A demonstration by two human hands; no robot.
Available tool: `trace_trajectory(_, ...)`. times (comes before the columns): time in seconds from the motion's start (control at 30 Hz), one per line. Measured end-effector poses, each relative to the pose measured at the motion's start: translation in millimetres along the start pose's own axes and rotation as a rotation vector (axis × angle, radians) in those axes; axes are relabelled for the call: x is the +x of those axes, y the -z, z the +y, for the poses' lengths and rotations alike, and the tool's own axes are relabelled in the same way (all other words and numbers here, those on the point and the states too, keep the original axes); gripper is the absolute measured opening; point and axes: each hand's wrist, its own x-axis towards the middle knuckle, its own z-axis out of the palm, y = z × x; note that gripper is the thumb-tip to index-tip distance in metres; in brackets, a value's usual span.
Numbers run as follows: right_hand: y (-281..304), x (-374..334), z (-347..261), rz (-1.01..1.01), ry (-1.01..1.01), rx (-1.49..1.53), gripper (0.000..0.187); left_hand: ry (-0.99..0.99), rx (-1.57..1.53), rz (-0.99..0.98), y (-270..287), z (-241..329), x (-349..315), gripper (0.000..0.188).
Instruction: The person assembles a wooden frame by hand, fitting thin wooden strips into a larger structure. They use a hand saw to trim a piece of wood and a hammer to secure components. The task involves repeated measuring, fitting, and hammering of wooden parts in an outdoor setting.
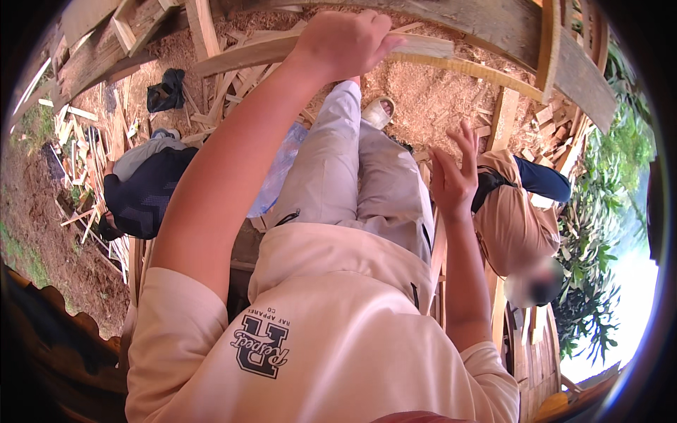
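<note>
Near the top middle, my left hand [345, 44] is closed over a light wooden slat [247, 56]. The slat runs sideways, and its right end shows past my thumb. My left arm is stretched far forward, and the hand hides the slat's middle. Over to the right, my right hand [457, 170] is raised beside my leg with its fingers spread and nothing in them. My grey trousers [321, 176] show below the slat, one foot in a pale sandal [379, 113] on the sawdust.
Long boards [486, 28] cross the far side, with an upright post [549, 49] among them. Wood shavings [430, 88] and offcuts cover the ground. A person in dark clothing [151, 190] bends at left; another in tan clothing [515, 225] is at right. A black bag [166, 90] lies far left.
</note>
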Motion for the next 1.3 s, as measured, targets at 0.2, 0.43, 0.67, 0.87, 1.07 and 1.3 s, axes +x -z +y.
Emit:
trace_trajectory(0.2,41,-141,35,0.021,-0.602,0.034,0.010,0.200,0.062,-0.060,74,-4,-15,0.040)
trace_trajectory(0.43,69,-327,97,-0.041,-1.430,-0.095,0.028,0.808,-0.323,-0.079,137,-66,-64,0.043)
trace_trajectory(0.67,65,-296,133,-0.025,-1.115,-0.035,0.022,0.925,-0.832,0.029,143,-157,-64,0.026)
trace_trajectory(0.87,99,-88,87,-0.029,-0.788,-0.062,0.022,1.166,-0.672,0.455,143,-213,-108,0.032)
trace_trajectory(1.07,108,26,61,-0.067,-0.895,0.106,0.019,1.385,-0.635,0.926,182,-271,-112,0.033)
trace_trajectory(1.3,69,144,30,-0.041,-0.924,0.505,0.026,1.532,-0.230,0.953,215,-375,-162,0.039)
